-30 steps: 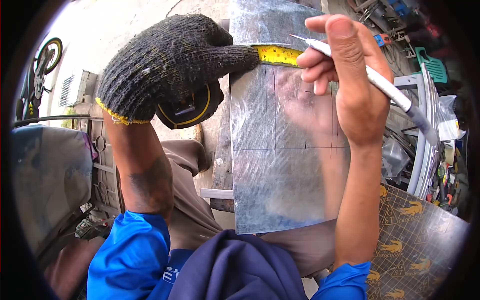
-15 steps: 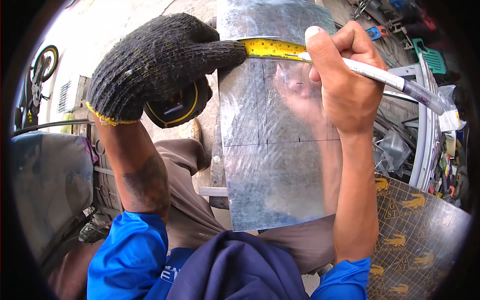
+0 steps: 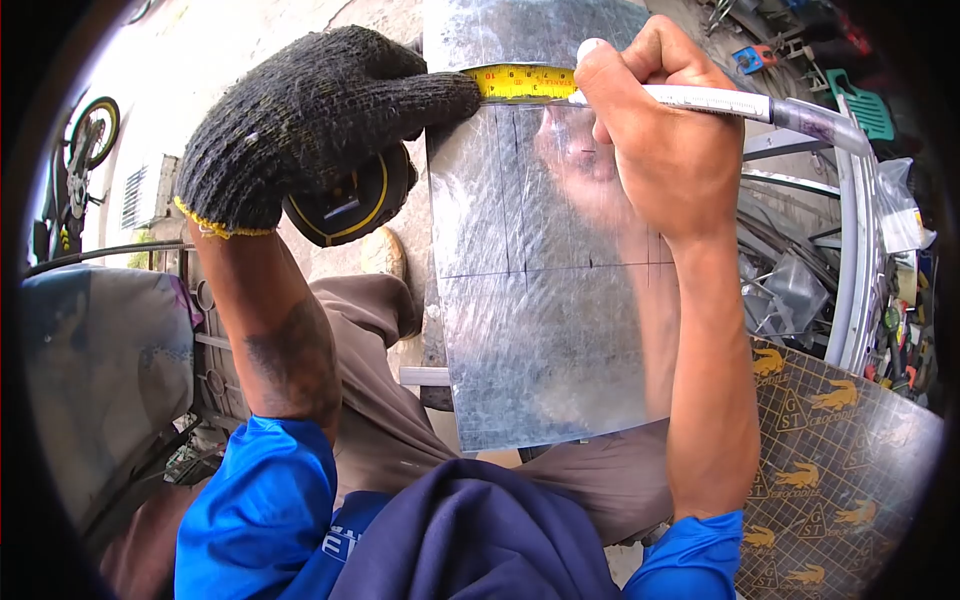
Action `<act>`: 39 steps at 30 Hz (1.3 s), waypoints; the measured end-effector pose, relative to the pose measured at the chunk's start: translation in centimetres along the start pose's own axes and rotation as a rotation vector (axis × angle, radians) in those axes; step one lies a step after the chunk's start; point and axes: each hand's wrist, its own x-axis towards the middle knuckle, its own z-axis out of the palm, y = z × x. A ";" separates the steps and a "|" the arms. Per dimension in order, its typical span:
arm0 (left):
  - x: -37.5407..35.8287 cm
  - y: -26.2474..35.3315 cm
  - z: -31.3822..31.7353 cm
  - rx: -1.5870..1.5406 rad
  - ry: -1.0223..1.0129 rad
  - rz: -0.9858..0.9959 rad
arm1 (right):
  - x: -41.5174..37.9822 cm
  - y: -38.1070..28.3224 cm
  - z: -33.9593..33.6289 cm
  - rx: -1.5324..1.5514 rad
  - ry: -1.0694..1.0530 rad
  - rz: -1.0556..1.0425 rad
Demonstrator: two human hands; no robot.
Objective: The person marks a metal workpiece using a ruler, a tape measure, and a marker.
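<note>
My left hand [image 3: 310, 130], in a black knit glove, is closed around a tape measure [image 3: 345, 205]. Its yellow blade [image 3: 525, 84] lies across a shiny sheet of metal [image 3: 560, 350], with my gloved thumb or finger at the blade's left part. In my bare right hand [image 3: 660, 130] is a white pen [image 3: 712, 100], pinched between thumb and fingers, its tip at the blade's lower edge. The blade's right end is hidden behind that hand. Thin dark lines and short marks run along and across the sheet below the blade.
A board with printed crocodile logos [image 3: 830, 450] lies at lower right. Grey metal frames [image 3: 850, 230], a green plastic piece [image 3: 860, 105] and scattered tools [image 3: 900, 340] are on the right. At left stand a covered object [image 3: 105, 350] and a bicycle or motorbike [image 3: 85, 150].
My right hand has shifted up and left, and the pen is tilted flatter with its tip further left along the blade. The sheet appears slightly higher in view; my left hand keeps its hold.
</note>
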 end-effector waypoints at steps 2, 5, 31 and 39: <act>0.2 0.0 -0.1 -0.007 0.001 0.002 | 0.0 0.0 0.1 0.000 0.008 0.007; 0.7 0.0 0.3 0.016 -0.008 -0.007 | -0.1 0.1 0.1 -0.002 0.012 -0.016; 0.5 0.2 0.1 0.016 0.000 0.001 | -0.2 0.0 0.4 0.030 0.009 0.015; 0.2 0.4 -0.1 0.029 -0.001 -0.003 | -0.1 0.1 0.3 0.050 0.008 -0.003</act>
